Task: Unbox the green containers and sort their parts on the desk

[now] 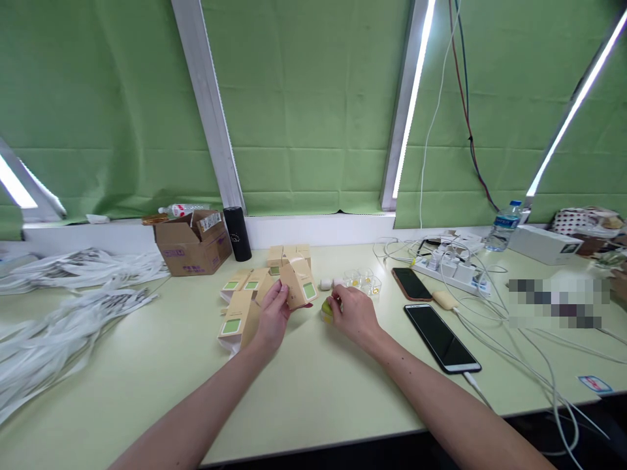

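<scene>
Above the pale bench (294, 405), pinching a small tan cardboard box with a green panel (296, 287) between the fingers of the left hand (274, 314): tilted, panel side toward the right hand (354, 313), long axis hard to tell. Just right, slightly lower, pinching a small round yellow-green object (326, 307) in right-hand fingers. Leftward, matching tan boxes (241, 311); beyond, clear plastic containers (375, 286).

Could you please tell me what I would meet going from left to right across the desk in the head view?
White strips, brown cardboard box, black cylinder, left hand, the small carton it holds, right hand, white-edged phone, water bottle.
</scene>
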`<state>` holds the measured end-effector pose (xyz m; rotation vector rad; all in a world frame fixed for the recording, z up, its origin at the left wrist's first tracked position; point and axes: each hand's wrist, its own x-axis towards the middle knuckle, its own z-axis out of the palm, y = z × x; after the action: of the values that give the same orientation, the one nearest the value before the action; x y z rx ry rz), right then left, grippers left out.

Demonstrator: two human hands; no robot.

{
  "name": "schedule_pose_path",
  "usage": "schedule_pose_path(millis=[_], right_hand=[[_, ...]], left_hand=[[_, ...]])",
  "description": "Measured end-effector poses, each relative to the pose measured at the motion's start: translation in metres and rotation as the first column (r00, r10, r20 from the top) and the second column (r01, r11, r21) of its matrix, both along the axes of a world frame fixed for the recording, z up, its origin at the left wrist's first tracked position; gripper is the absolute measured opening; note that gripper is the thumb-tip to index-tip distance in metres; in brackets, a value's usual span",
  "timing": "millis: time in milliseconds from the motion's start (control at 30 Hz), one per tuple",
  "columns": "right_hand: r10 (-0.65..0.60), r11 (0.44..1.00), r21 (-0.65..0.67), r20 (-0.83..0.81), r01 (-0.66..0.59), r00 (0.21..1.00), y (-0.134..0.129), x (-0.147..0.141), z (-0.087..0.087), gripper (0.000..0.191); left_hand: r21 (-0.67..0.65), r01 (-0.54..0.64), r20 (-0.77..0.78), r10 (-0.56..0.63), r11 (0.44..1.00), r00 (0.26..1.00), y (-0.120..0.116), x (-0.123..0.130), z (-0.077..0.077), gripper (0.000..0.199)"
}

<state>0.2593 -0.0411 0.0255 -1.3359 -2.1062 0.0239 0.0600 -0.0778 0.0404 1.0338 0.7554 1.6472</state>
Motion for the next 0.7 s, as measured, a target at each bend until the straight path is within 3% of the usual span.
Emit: schedule_pose_path(millis=[167, 300, 433, 567, 700], right_hand=[[-0.019, 1.000, 0.003, -0.024, 0.019, 1.000, -0.001, 0.001, 0.002, 0.013], [0.097, 0.993, 0.093, -0.228, -0.078, 0.969, -0.004, 0.004, 0.009, 0.016], [0.299, 0.952, 0.100, -0.511, -0.289, 0.806, -0.007, 0.004, 0.014, 0.020], [0.329, 0.895, -0.003, -0.669, -0.445, 0.666, -0.009, 0.002, 0.017, 0.029], [0.365, 0.793, -0.073, -0.738, -0.605, 0.568, -0.011, 0.001, 0.020, 0.043]], left_hand=[[0.005, 0.036, 0.040, -0.036, 0.999, 0.999, 0.001, -0.001, -0.001, 0.038], [-0.003, 0.084, 0.059, -0.083, 0.996, 0.995, 0.001, -0.002, -0.003, 0.033], [-0.004, 0.149, 0.030, -0.149, 0.989, 0.988, -0.002, -0.002, -0.002, 0.031], [0.000, 0.189, 0.004, -0.189, 0.982, 0.982, -0.008, 0.001, 0.002, 0.036], [-0.007, 0.208, -0.029, -0.208, 0.978, 0.978, -0.011, 0.004, 0.005, 0.043]])
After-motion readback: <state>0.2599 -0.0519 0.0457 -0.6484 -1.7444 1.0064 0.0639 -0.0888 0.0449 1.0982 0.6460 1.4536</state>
